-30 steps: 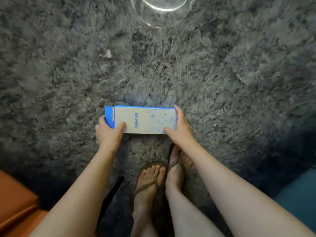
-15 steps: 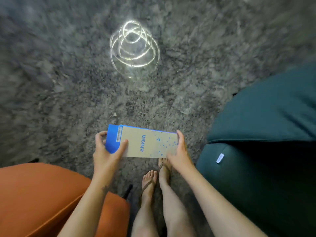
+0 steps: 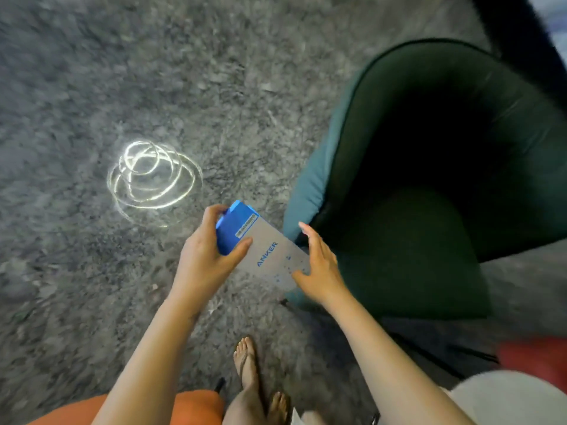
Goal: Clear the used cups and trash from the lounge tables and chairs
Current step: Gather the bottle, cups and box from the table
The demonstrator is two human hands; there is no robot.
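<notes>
Grey shaggy carpet (image 3: 76, 87) fills most of the view, with a bright tangle of looped light (image 3: 153, 176) lying on it to the left of centre. A long cardboard box (image 3: 273, 256) is held in the air above the carpet, tilted so that its blue end points up and to the left. Its pale face reads ANKER in blue letters, and a small barcode sticker (image 3: 247, 225) sits by the blue end.

The left grip (image 3: 208, 262) is closed around the blue end, with the thumb lying across the pale face and the fingers curled over the top of the box. The right grip (image 3: 319, 268) is at the lower right end with its fingers straight and spread. Its thumb touches the corner of the box, and the forefinger stands off the edge.

Just to the right of the box is a dark green armchair (image 3: 429, 148), its seat in deep shadow. An orange seat (image 3: 196, 406) shows at the bottom edge, under the left forearm. Beside it are the person's feet in sandals (image 3: 248, 363), standing on the carpet. A red shape (image 3: 534, 360) shows at the lower right, blurred.
</notes>
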